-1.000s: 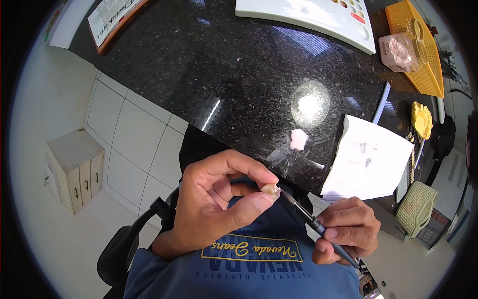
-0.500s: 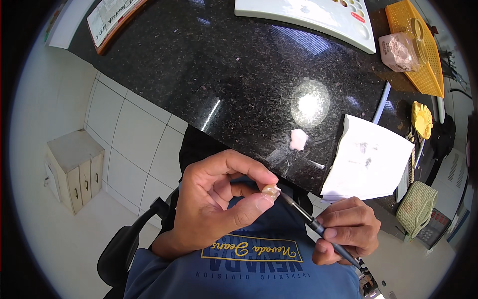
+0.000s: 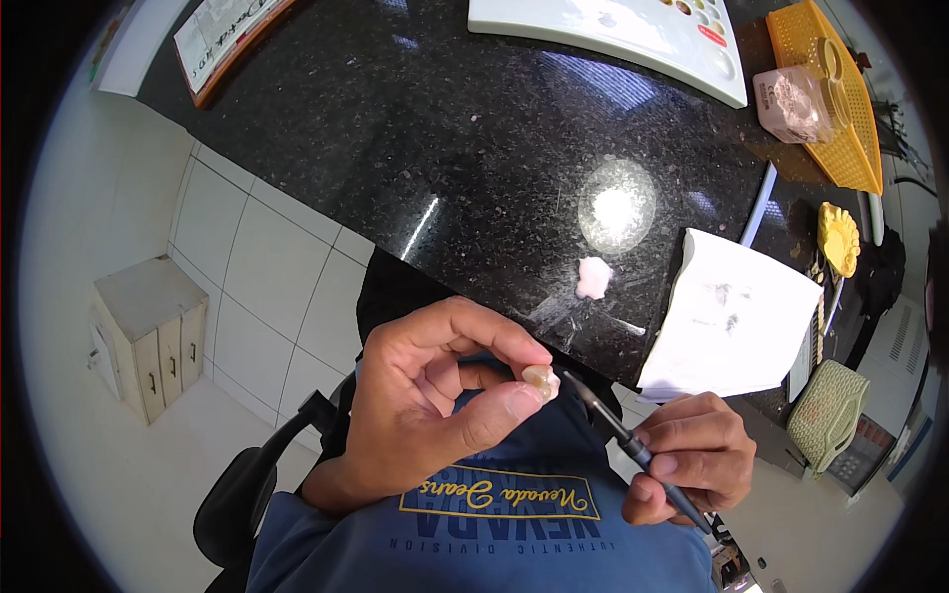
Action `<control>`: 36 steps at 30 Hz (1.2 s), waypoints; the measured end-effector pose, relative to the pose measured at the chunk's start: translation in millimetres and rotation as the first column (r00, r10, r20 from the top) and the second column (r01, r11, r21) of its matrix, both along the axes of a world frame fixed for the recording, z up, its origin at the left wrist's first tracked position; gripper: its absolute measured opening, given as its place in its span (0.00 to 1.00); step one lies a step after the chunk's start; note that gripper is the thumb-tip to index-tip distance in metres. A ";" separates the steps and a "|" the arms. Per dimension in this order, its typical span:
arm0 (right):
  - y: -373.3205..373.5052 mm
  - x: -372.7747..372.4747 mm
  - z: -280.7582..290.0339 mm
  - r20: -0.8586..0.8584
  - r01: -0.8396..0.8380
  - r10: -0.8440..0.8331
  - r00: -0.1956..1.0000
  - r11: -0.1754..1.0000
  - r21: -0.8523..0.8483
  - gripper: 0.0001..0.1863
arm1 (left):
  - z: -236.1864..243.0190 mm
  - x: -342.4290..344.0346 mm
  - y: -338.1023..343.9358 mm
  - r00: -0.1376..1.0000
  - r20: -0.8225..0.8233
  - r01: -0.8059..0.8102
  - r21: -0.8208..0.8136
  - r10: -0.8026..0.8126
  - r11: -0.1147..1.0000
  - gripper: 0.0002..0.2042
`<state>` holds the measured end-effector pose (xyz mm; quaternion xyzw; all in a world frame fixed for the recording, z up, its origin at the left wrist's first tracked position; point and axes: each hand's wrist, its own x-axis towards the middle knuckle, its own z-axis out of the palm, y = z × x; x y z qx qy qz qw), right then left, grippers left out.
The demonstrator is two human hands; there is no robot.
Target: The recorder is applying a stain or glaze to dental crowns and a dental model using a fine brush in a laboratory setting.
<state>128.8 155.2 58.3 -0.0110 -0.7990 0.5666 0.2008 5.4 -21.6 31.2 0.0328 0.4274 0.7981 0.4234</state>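
Observation:
My left hand pinches a small, glossy, ivory tooth-like crown between thumb and index finger, above my lap. My right hand grips a slim brush with a dark handle and a fine pointed tip. That tip points up and left at the crown, with a small gap between them. Past the hands, on the table's near edge, sits a pale pink lump. To the right of it lies a white folded cloth or paper with grey smudges.
The dark speckled table bears a white palette with colour wells, a clear jar of pink powder, a yellow perforated basket, a blue stick and a yellow dental model. A woven box stands at right.
The brush tip has drawn back slightly from the crown, down and to the right. The crown has turned a little in my left fingers.

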 end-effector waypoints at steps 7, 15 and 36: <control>-0.6 -0.5 -1.6 -0.019 -0.035 0.035 0.999 0.999 0.021 0.13 | 1.3 0.5 1.2 1.000 0.018 -0.016 0.020 0.016 1.000 0.10; -1.0 0.4 -4.3 -0.018 -0.035 0.036 0.999 0.998 0.047 0.13 | 0.5 -0.1 0.1 1.000 0.013 -0.006 0.007 0.006 1.000 0.10; 4.5 -0.1 7.0 0.053 0.046 -0.038 0.998 0.984 -0.171 0.07 | -0.3 -1.2 1.5 1.000 0.008 -0.012 -0.021 0.012 1.000 0.09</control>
